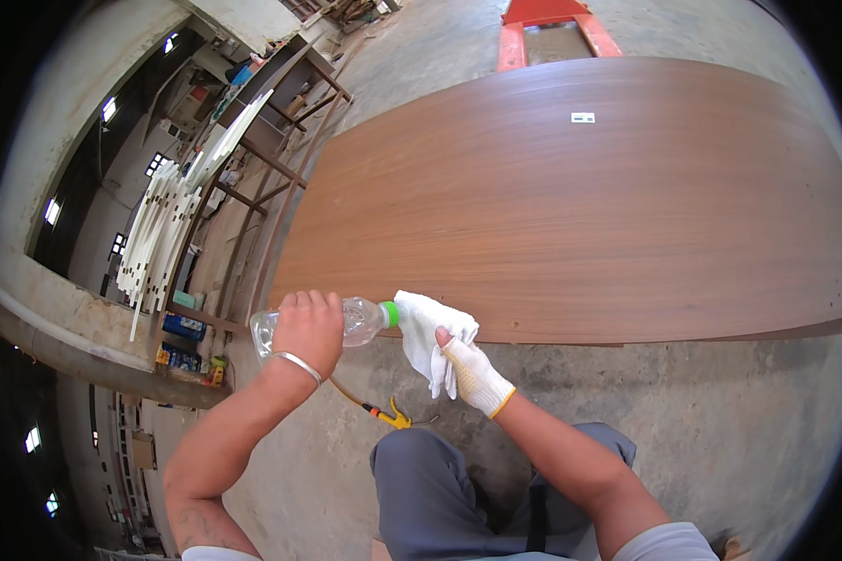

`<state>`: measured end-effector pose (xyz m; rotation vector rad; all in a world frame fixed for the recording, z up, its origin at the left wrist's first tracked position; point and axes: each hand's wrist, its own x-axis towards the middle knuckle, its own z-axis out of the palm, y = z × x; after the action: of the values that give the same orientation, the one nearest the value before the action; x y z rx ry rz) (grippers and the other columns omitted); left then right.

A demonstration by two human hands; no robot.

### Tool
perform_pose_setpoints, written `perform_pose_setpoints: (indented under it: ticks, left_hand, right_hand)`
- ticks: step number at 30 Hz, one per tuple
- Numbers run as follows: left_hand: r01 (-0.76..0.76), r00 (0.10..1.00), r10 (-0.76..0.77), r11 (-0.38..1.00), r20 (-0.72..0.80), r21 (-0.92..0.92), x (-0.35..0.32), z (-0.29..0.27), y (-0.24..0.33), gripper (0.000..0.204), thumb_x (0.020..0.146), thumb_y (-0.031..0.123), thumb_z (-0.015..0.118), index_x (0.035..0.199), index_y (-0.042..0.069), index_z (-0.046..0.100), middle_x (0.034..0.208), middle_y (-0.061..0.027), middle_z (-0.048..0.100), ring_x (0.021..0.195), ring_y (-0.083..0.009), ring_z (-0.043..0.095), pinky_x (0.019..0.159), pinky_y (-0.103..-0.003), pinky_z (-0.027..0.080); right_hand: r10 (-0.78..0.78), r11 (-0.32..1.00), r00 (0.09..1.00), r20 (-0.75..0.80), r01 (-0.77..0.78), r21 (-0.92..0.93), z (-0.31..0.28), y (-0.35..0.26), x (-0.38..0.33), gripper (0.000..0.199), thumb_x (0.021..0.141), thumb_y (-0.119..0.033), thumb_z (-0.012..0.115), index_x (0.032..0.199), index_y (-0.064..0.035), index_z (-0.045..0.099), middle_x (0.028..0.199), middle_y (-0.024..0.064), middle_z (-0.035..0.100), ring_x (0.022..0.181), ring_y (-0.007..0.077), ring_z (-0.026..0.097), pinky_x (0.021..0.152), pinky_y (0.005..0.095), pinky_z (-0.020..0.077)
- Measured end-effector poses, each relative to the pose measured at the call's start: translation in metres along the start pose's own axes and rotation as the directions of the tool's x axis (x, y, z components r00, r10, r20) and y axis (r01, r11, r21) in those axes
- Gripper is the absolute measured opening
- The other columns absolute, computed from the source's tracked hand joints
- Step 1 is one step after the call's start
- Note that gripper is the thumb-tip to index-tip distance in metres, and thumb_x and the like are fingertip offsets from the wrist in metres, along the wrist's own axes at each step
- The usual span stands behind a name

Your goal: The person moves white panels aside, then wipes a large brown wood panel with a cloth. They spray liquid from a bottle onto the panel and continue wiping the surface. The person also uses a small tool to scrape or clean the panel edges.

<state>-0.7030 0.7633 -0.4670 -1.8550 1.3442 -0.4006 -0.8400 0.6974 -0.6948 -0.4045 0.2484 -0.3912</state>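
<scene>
My left hand (308, 329), bare with a silver bangle at the wrist, is wrapped round a clear plastic bottle (360, 321). The bottle lies on its side in the air, its green cap (390, 314) pointing right and meeting the edge of a white cloth (426, 327). That cloth hangs in folds from my right hand (477, 374), which wears a white knitted glove with a yellow cuff. Its fingers are closed on the cloth, partly hidden by it. Both hands are at the near edge of a large brown wood-grain panel (552, 206).
A small white label (583, 118) sits on the panel. Beyond it stands an orange-red pallet jack (545, 14). At left, a metal rack (253, 201) carries white strips (159, 224). A yellow air blow gun (398, 414) on a hose lies near my knees, above the concrete floor (711, 421).
</scene>
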Motion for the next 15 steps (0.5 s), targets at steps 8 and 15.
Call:
perform_pose_setpoints:
  ticks: [8, 15]
  left_hand:
    - [-0.186, 0.975, 0.177, 0.981, -0.131, -0.063, -0.027, -0.027, 0.02, 0.015, 0.078, 0.015, 0.066, 0.089, 0.007, 0.06, 0.086, -0.0116, 0.064, 0.086, -0.0262, 0.064, 0.079, -0.037, 0.047]
    - [-0.121, 0.985, 0.13, 0.989, -0.117, 0.079, -0.02, -0.008, 0.006, 0.011, 0.081, 0.014, 0.061, 0.089, 0.007, 0.061, 0.084, -0.0111, 0.064, 0.083, -0.0257, 0.064, 0.078, -0.038, 0.046]
  right_hand:
    - [-0.017, 0.968, 1.0, 0.011, 0.014, 0.252, -0.006, -0.008, 0.012, 0.041, 0.097, -0.048, 0.059, 0.108, -0.0084, 0.061, 0.068, 0.0026, 0.06, 0.057, 0.0147, 0.059, 0.053, 0.0296, 0.049]
    - [0.038, 0.943, 0.998, 0.055, -0.054, 0.33, 0.002, -0.019, 0.005, 0.045, 0.101, -0.049, 0.05, 0.098, -0.0067, 0.065, 0.053, 0.0075, 0.058, 0.042, 0.0223, 0.056, 0.041, 0.0358, 0.0477]
